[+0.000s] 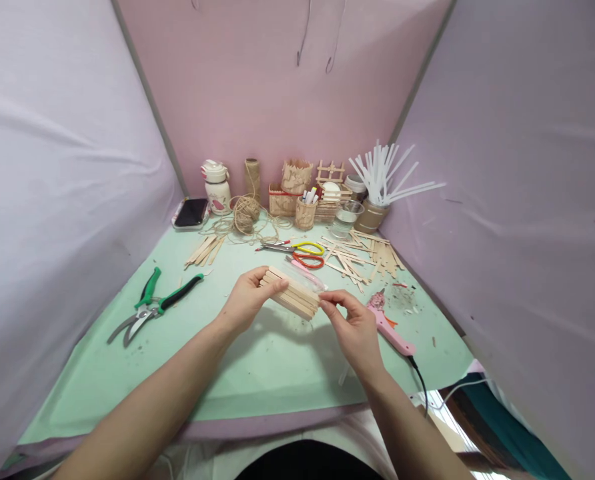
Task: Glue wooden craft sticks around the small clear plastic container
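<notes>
A small panel of popsicle sticks [293, 295], its sticks laid side by side, is held tilted above the table. My left hand [251, 297] grips its left end, thumb across the top and fingers underneath. At the right end, the thumb and fingertips of my right hand [350, 327] pinch the panel's edge. Just right of that hand lies a pink hot glue gun [395, 333] with a black cord. Behind the panel are scissors with red handles [308, 260] and scissors with yellow handles [310, 249].
Green-handled pruning shears [152, 307] lie at left. Loose sticks [347, 260] are scattered at right, more sticks [206, 251] at left. Along the back stand a ball of twine [246, 212], a bottle [217, 190], a glass of water [346, 219] and a cup of white glue sticks [377, 177].
</notes>
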Demonstrator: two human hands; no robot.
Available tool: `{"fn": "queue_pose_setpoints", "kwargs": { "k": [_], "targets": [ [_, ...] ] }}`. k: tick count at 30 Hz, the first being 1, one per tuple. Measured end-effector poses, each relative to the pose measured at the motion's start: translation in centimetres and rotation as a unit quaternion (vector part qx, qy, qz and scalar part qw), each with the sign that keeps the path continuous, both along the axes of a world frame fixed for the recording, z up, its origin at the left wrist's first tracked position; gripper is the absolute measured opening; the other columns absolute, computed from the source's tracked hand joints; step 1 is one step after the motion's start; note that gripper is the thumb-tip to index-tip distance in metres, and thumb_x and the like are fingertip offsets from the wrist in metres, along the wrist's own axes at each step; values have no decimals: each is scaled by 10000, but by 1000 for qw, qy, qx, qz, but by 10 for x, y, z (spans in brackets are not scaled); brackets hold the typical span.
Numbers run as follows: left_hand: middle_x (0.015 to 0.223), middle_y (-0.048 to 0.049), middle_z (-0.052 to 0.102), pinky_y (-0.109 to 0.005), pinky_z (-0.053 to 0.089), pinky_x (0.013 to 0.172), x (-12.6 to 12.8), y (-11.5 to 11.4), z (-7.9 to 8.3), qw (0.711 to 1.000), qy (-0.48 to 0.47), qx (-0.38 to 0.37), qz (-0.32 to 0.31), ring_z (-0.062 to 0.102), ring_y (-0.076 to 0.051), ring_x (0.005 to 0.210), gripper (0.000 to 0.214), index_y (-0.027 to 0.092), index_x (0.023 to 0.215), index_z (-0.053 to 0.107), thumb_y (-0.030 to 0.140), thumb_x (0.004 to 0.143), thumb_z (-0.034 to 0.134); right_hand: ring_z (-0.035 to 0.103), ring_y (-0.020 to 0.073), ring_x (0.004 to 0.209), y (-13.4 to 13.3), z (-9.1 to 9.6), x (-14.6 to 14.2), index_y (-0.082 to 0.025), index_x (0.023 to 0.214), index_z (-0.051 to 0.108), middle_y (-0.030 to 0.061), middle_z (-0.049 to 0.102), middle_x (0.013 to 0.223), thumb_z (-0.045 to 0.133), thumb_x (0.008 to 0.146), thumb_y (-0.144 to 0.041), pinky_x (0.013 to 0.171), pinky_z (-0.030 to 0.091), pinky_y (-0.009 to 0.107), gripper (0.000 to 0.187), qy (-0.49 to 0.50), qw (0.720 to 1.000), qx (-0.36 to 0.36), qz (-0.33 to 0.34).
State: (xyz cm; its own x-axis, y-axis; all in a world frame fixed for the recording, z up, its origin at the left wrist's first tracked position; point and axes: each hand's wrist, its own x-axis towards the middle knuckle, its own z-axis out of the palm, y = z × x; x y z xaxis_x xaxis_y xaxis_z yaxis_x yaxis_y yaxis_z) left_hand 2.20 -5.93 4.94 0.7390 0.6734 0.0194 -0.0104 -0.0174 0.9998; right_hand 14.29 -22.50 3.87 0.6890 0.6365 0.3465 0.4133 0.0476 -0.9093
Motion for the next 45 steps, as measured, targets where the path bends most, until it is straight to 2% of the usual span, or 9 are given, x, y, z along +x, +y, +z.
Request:
{"fn": "queue_pose_setpoints", "kwargs": {
  "k": [3, 5, 10, 17, 21, 30, 38, 45],
  "targets": [
    [729, 8, 619, -237, 388, 664, 0, -2, -1, 1000, 3, 10, 7, 529, -148, 704, 327, 155, 801, 643, 447, 690, 738, 647, 215, 841, 0, -2, 2, -225, 840, 705, 39, 723, 857, 633, 842, -316, 822, 502, 376, 117, 18, 1000, -7, 7],
    [756, 13, 620, -231, 391, 664, 0, -3, -1, 1000, -5, 10, 17, 537, -146, 710, 342, 170, 885, 631, 427, 687, 742, 650, 218, 843, 0, -4, 4, -221, 840, 705, 41, 726, 858, 642, 834, -324, 825, 499, 379, 122, 32, 999, -10, 13],
    [696, 51, 555, -206, 364, 618, 0, -7, 0, 999, -24, 12, 28, 496, -113, 640, 383, 209, 1011, 540, 397, 728, 717, 646, 205, 852, 1, -9, 7, -222, 847, 700, 26, 720, 864, 657, 825, -324, 826, 474, 354, 113, 58, 998, -22, 27],
    [730, 31, 560, -213, 354, 627, 1, -10, -5, 997, -35, 48, 55, 505, -132, 686, 343, 228, 1017, 508, 510, 834, 578, 609, 195, 864, 1, -6, 9, -223, 840, 674, 26, 684, 886, 624, 843, -294, 787, 439, 331, 87, 10, 999, -20, 33],
    [688, 50, 511, -211, 325, 579, 1, -10, -8, 995, -29, 51, 78, 437, -117, 601, 319, 253, 1018, 492, 531, 865, 520, 602, 196, 854, 1, -4, 9, -225, 830, 668, 26, 674, 880, 619, 837, -291, 795, 439, 341, 82, 3, 999, -24, 40],
    [679, 50, 430, -208, 306, 571, 1, -13, -9, 992, -45, 66, 96, 397, -117, 618, 239, 245, 970, 482, 471, 896, 503, 607, 201, 859, 0, -2, 7, -222, 816, 675, 28, 671, 872, 638, 822, -293, 812, 454, 353, 81, 27, 998, -15, 46],
    [661, 54, 447, -203, 320, 564, 2, -15, -9, 991, -52, 57, 106, 408, -111, 601, 224, 246, 966, 482, 455, 894, 517, 622, 195, 896, -2, -2, 5, -229, 826, 678, 19, 686, 893, 633, 839, -249, 848, 449, 350, 51, 19, 998, -16, 56],
    [647, 53, 493, -190, 336, 537, 2, -14, -10, 991, -72, 38, 107, 438, -102, 579, 238, 234, 974, 478, 456, 903, 526, 603, 204, 884, -4, 1, 0, -234, 881, 665, 25, 682, 902, 667, 827, -295, 850, 452, 361, 81, -17, 998, -31, 50]
  ]
}}
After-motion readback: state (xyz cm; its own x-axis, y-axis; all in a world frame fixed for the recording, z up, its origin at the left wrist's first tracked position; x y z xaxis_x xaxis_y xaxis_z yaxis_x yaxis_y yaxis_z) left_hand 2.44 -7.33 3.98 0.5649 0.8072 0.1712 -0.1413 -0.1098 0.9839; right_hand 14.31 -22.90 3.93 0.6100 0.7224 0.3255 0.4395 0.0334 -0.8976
